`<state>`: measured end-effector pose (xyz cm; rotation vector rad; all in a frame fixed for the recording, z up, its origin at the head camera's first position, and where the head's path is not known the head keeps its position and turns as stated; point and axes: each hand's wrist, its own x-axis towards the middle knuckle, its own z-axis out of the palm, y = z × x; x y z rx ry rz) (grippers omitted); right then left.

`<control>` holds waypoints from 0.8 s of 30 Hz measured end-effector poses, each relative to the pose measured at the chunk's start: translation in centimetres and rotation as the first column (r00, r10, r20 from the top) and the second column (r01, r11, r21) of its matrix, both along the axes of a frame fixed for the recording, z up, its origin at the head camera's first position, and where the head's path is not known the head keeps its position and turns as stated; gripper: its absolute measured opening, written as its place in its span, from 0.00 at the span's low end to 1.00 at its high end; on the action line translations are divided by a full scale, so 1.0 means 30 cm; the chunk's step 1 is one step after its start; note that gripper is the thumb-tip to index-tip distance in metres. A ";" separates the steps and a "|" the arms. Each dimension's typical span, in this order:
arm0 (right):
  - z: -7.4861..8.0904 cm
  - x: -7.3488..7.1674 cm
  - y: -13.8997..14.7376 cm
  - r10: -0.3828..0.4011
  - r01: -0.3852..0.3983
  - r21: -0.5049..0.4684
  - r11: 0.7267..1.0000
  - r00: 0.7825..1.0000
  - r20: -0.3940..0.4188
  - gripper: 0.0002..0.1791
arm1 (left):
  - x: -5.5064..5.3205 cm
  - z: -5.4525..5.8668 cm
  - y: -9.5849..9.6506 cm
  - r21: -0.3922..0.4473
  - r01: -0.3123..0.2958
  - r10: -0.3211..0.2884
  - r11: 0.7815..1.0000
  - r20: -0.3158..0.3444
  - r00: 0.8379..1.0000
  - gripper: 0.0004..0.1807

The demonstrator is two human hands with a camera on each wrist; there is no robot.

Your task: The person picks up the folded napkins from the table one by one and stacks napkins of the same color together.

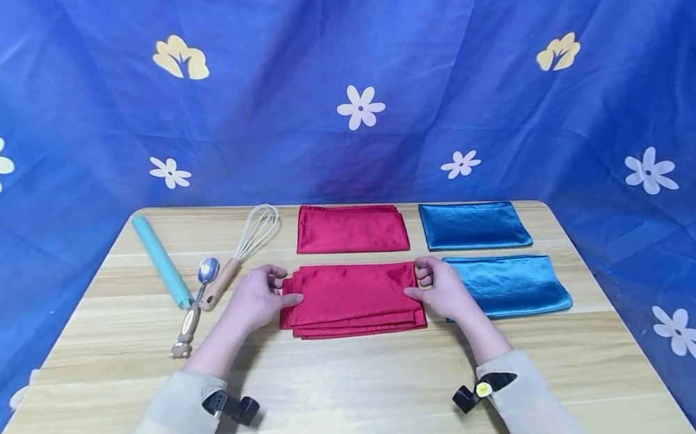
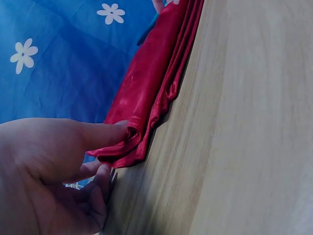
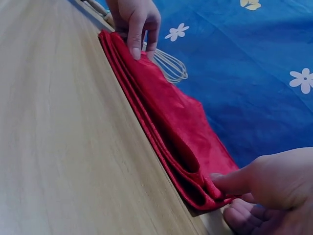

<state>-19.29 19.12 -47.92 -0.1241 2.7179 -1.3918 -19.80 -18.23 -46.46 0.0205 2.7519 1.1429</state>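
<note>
A folded, satiny red cloth (image 1: 355,292) lies in several layers at the middle of the table. My left hand (image 1: 259,299) pinches its left end, thumb on top and fingers beneath, as the left wrist view shows. At the opposite end my right hand (image 1: 444,287) pinches the layers the same way; in the right wrist view the thumb (image 3: 232,181) presses on the upper fold. The folded layers show along the near edge and do not line up fully. Just behind lies another folded red cloth (image 1: 351,229), touched by neither hand.
To the right, a dark blue folded cloth (image 1: 475,226) lies behind a lighter blue one (image 1: 508,285), close to my right hand. On the left are a whisk (image 1: 241,252), a spoon (image 1: 193,309) and a turquoise roll (image 1: 162,259). A blue flowered curtain (image 1: 284,76) hangs behind the wooden table (image 1: 340,399).
</note>
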 end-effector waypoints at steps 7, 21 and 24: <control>0.004 -0.012 -0.014 -0.018 0.013 0.078 0.997 0.997 0.071 0.37 | -0.008 0.001 -0.001 -0.008 0.012 -0.012 1.000 0.019 1.000 0.20; -0.002 -0.001 -0.008 -0.046 0.047 -0.036 0.998 0.999 0.029 0.23 | 0.021 -0.005 0.022 -0.040 0.064 -0.066 0.997 -0.056 0.996 0.14; -0.008 0.001 -0.005 -0.040 0.042 -0.072 0.997 0.999 0.025 0.24 | 0.020 -0.015 0.021 -0.036 0.084 -0.087 0.996 -0.089 0.992 0.13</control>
